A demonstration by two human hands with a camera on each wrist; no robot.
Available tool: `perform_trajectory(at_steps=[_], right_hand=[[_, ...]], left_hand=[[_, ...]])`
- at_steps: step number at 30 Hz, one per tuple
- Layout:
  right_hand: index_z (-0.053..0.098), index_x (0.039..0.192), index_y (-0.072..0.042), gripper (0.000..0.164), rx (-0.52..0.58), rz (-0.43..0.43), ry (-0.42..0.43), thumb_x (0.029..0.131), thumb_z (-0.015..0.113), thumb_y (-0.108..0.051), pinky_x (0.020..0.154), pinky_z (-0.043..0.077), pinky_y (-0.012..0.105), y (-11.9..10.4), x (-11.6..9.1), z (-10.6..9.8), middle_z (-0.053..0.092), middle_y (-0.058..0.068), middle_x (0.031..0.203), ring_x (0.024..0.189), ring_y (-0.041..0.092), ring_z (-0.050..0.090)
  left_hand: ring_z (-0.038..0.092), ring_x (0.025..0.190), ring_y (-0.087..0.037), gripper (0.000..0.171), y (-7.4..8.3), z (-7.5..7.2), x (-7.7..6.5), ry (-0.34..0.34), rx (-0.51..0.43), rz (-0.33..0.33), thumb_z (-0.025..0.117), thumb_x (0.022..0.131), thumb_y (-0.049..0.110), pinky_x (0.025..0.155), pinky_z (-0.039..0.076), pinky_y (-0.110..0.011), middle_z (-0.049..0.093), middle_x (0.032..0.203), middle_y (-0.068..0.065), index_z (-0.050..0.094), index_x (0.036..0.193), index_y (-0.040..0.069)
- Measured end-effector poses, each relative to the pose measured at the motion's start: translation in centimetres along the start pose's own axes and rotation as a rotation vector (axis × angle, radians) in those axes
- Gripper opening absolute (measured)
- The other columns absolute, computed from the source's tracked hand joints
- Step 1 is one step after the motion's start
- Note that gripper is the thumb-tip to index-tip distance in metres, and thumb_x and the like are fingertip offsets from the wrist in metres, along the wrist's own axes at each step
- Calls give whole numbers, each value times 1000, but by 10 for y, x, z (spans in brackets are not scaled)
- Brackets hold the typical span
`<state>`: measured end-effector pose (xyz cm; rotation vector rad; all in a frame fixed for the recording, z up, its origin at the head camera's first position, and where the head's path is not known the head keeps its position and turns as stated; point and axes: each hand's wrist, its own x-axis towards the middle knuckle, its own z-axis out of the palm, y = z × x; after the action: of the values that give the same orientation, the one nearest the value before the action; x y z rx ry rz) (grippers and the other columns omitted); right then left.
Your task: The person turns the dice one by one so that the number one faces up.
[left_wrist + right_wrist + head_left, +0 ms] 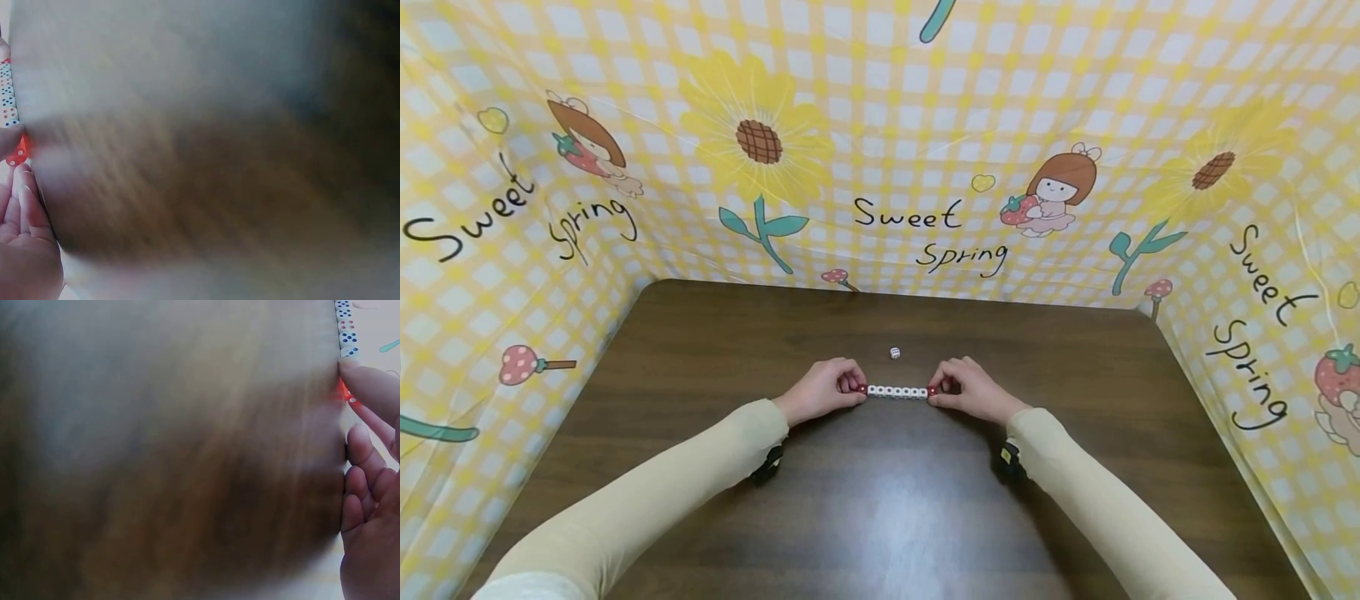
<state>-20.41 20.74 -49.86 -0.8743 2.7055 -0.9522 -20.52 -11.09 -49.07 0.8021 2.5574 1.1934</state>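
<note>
A straight row of several white dice lies between the two hands in the head view, with one red die at each end. My left hand pinches the left red die between thumb and fingers. At the opposite end, my right hand grips the right red die. The left wrist view shows the thumb over the translucent red die, white dice stretching away beyond it. Seen from the right wrist, the other red die is partly hidden by thumb and finger.
A single white die sits behind the row on the dark wooden table. Yellow checked cloth with printed flowers and figures hangs around the table's back and sides. Both wrists carry black straps under pale sleeves.
</note>
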Motion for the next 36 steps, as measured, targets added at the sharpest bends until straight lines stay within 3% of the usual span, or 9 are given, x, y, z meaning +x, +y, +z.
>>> perform_trajectory(at_steps=[8,14,18,22,30,36], right_hand=[[70,98,-20,15,4,21,-8,91,83,-23,79,36,33,0,-1,-1,57,-8,87,86,15,42],[70,99,-21,14,-5,24,-20,92,82,-24,80,36,34,3,-1,-2,57,-8,88,86,15,42],[70,99,-21,15,-10,25,-18,91,82,-23,80,35,34,3,-1,-2,56,-8,87,86,15,42],[69,100,-20,15,-13,13,-22,92,82,-24,80,35,34,2,-1,-1,56,-7,88,87,16,42],[70,99,-22,15,-14,34,-21,91,83,-24,80,35,33,3,-1,0,56,-8,87,87,15,43],[70,100,-22,15,-11,36,-22,92,82,-27,80,36,33,4,1,0,57,-8,87,87,15,43]], left_hand=[[58,85,-14,19,-1,-6,2,-72,22,-4,83,89,12,77,51,-27,64,92,-2,70,102,7],[62,86,-12,24,1,-16,11,-134,13,-50,78,95,26,80,54,-29,68,95,-1,70,109,8],[64,82,-13,20,2,-19,23,-101,20,-68,68,103,27,77,56,-31,70,94,-1,71,109,8],[63,86,-15,13,2,-18,37,-56,56,-67,68,102,20,81,54,-35,70,95,-3,71,106,8],[62,85,-16,13,6,-8,72,-84,115,-91,71,101,21,82,51,-36,69,92,-3,70,104,9],[62,82,-16,17,11,-1,85,-64,192,-121,71,101,27,79,51,-36,69,91,-1,70,103,11]])
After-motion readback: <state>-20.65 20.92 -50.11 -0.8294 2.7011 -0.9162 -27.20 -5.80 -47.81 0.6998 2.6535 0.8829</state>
